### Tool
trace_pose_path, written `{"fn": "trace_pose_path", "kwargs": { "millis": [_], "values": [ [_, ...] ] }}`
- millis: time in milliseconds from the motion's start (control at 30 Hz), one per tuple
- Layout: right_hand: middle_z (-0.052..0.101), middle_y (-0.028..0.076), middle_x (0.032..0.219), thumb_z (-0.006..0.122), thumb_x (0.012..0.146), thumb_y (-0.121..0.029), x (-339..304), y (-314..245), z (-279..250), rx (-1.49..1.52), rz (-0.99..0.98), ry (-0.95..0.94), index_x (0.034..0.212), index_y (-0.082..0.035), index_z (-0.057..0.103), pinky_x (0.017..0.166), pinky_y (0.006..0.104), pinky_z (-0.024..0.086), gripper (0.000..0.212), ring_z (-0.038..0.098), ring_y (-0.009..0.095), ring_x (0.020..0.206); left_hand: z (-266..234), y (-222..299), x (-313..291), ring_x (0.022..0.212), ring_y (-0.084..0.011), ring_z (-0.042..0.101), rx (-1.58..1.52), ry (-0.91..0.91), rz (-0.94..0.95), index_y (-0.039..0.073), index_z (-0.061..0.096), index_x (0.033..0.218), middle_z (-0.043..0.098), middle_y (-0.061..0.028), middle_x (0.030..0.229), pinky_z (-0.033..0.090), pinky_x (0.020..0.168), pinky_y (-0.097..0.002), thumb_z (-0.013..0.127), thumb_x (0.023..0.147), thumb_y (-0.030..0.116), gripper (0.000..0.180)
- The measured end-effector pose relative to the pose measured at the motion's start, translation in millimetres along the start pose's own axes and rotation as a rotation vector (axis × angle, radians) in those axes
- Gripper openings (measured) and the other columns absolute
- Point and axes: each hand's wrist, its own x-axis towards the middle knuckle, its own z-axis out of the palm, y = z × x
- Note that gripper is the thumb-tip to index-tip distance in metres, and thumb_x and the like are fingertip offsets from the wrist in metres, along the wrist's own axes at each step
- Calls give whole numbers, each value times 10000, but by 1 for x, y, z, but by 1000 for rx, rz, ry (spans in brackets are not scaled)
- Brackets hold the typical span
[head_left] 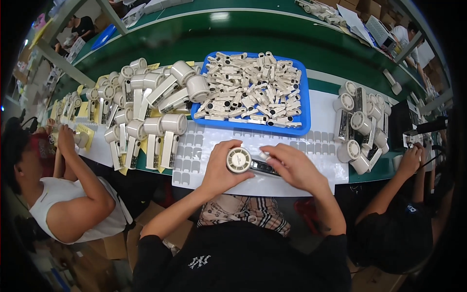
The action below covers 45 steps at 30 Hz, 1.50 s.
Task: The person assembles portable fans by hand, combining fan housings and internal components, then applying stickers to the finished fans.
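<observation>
My left hand (221, 168) is closed around a white handheld device with a round vented head (239, 160). Its handle (263, 167) points right; the dark inside shows along the handle. My right hand (294, 168) is over the end of that handle. Between its thumb and fingers is a small white part (264, 155), too small to name. Beyond both hands stands a blue tray (305, 117) heaped with small, long cream-coloured plastic pieces (253, 87), several with a dark round spot.
Many similar devices (160, 124) are piled to the left, and more (361, 124) lie to the right. Under my hands is a white sheet (209, 143) with grey stickers, on a green bench. Co-workers sit close on the left (73, 204) and right (394, 228).
</observation>
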Motion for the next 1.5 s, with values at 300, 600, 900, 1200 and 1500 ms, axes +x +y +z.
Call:
{"fn": "trace_pose_path", "kwargs": {
  "millis": [300, 600, 900, 1200, 1500],
  "values": [
    [591, 142, 896, 619, 884, -61, -10, 9, 29, -52, -85, 24, 1135, -29, 613, 709, 385, 486, 253, 599, 308, 803, -15, 12, 31, 1019, -288, 584, 174, -395, 354, 100, 610, 1146, 638, -75, 1046, 439, 903, -389, 834, 652, 156, 546],
    [583, 102, 912, 729, 792, -81, -12, 18, 31, -217, -170, 174, 1009, -19, 653, 659, 355, 490, 238, 595, 273, 781, 3, -2, 31, 914, -270, 594, 115, -247, 406, 72, 656, 914, 657, -58, 929, 472, 815, -371, 767, 675, 107, 266],
    [594, 106, 956, 697, 799, -25, -9, 21, 26, -319, -219, 159, 1057, -16, 653, 656, 361, 491, 261, 598, 276, 779, 5, -7, 34, 902, -271, 603, 144, -193, 413, 73, 648, 986, 652, -63, 963, 495, 787, -362, 799, 671, 122, 352],
    [573, 108, 935, 697, 808, -13, -12, 21, 34, -355, -123, 182, 1124, -15, 658, 622, 333, 484, 318, 587, 237, 723, 7, -6, 35, 898, -269, 595, 142, -189, 417, 86, 637, 985, 642, -57, 930, 489, 787, -360, 805, 675, 117, 354],
    [609, 101, 852, 699, 802, 1, -15, 28, 48, -294, -102, 338, 1086, -12, 684, 624, 327, 482, 285, 604, 232, 714, 8, -11, 37, 898, -275, 592, 138, -217, 396, 83, 636, 952, 640, -60, 920, 489, 781, -366, 810, 656, 90, 344]
  ]
}}
